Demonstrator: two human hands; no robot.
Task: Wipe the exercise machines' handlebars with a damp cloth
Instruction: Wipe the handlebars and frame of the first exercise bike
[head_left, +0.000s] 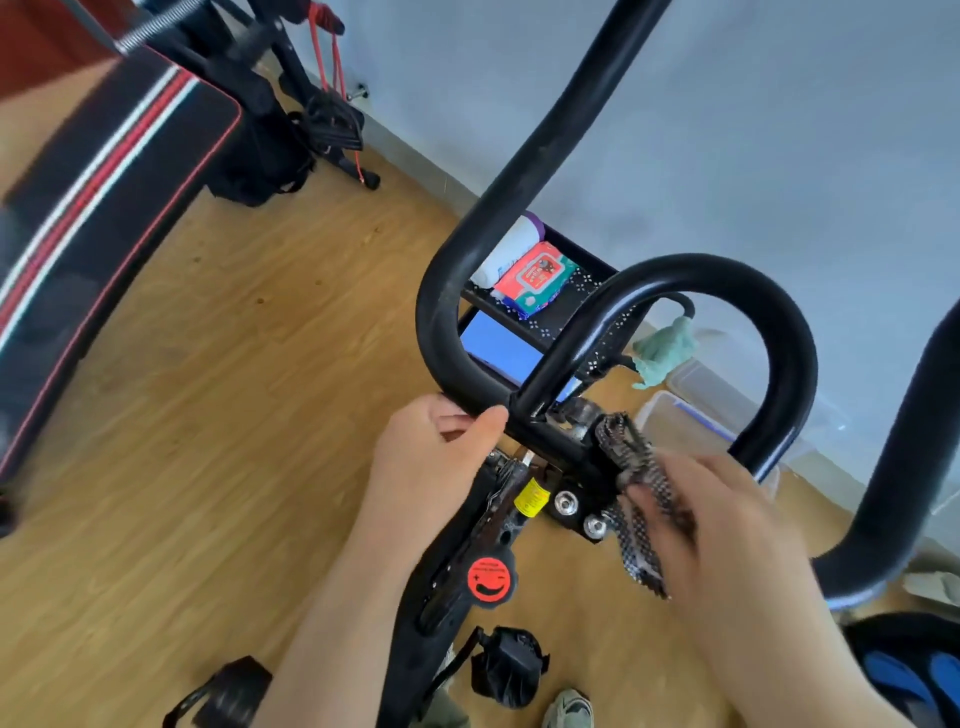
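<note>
Around handlebar (437, 322), left hand (431, 457); right hand (727, 530) grips cloth (636, 457).

Left hand (434, 457), right hand (727, 525): fingers curled.

I see a light wooden plank floor (234, 364) filling the left and centre of the frame. It meets a pale grey-blue wall (727, 130) across the upper right. A black padded bench (104, 182) with red and white stripes sits upper left. The light is soft and even.
</note>
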